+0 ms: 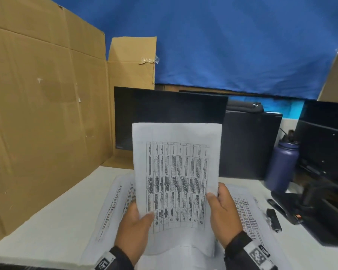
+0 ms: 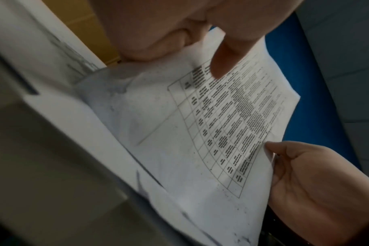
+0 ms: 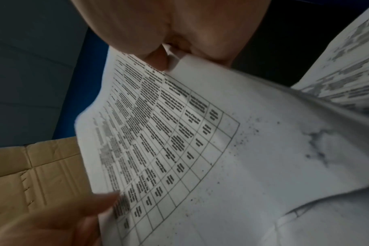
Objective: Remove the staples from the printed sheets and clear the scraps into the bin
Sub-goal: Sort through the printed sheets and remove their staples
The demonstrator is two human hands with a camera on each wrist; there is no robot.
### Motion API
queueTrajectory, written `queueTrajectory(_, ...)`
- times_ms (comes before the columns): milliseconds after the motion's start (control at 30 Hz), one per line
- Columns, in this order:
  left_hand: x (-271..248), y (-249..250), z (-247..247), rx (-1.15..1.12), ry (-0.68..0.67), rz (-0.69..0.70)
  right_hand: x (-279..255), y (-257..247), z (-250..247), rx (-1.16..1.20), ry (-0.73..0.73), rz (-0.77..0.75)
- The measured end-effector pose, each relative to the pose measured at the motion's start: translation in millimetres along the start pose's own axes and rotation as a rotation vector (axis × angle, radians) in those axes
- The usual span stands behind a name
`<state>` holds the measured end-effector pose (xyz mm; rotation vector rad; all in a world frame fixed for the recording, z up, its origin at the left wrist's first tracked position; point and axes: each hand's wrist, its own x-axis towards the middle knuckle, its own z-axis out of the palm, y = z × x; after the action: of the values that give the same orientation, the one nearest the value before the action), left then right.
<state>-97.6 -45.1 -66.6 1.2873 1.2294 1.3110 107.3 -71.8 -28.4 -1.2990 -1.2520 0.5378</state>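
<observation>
I hold a set of printed sheets [image 1: 176, 172] with a table of text upright over the desk. My left hand [image 1: 137, 225] grips its lower left edge, thumb on the front. My right hand [image 1: 220, 209] pinches the right edge, thumb on the print. The left wrist view shows the same sheets [image 2: 211, 129] with my left thumb [image 2: 230, 63] on the table and the right hand [image 2: 310, 179] at the far edge. In the right wrist view the sheets [image 3: 200, 149] fill the frame. No staple shows. More printed sheets [image 1: 115, 201] lie flat underneath.
A large cardboard box [image 1: 43, 114] stands at the left. A dark monitor [image 1: 164, 114] sits behind the sheets, a purple bottle [image 1: 281, 164] to the right. A black stapler-like tool [image 1: 274, 220] and black gear [image 1: 320, 207] lie on the white desk [image 1: 47, 230] at right.
</observation>
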Motion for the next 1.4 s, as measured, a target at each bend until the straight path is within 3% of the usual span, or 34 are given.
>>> queueTrajectory(167, 8, 12, -16, 0.025, 0.157, 0.100, 33, 0, -18, -0.125, -0.117, 0.011)
queueTrajectory(233, 19, 22, -32, -0.030, 0.250, 0.123, 56, 16, -43, -0.422, -0.088, 0.116)
queueTrajectory(300, 30, 28, -51, -0.079, 0.348, 0.137, 73, 34, -69, -0.828, -0.159, 0.318)
queueTrajectory(367, 40, 29, -67, -0.151, 0.425, 0.132, 83, 48, -88, -1.071, -0.234, 0.500)
queueTrajectory(567, 51, 26, -82, -0.200, 0.491, 0.081, 88, 52, -89, -1.203, -0.230, 0.607)
queueTrajectory(767, 52, 29, -81, -0.192, 0.474, 0.091, 81, 58, -44, -1.043, -0.374, 0.657)
queueTrajectory(900, 56, 28, -85, -0.220, 0.469, 0.104, 77, 61, -20, -1.039, -0.380, 0.666)
queueTrajectory(1033, 58, 29, -90, -0.245, 0.459, 0.132, 82, 58, -14, -0.909, -0.323, 0.587)
queueTrajectory(1200, 61, 30, -101, -0.173, 0.501, 0.119, 90, 16, -31, -0.512, -0.083, 0.352)
queueTrajectory(1300, 62, 32, -110, -0.151, 0.550, 0.112, 92, 1, -27, -0.256, -0.087, 0.374)
queueTrajectory(1400, 60, 35, -114, -0.151, 0.554, 0.128, 88, 18, 1, -0.344, -0.166, 0.465)
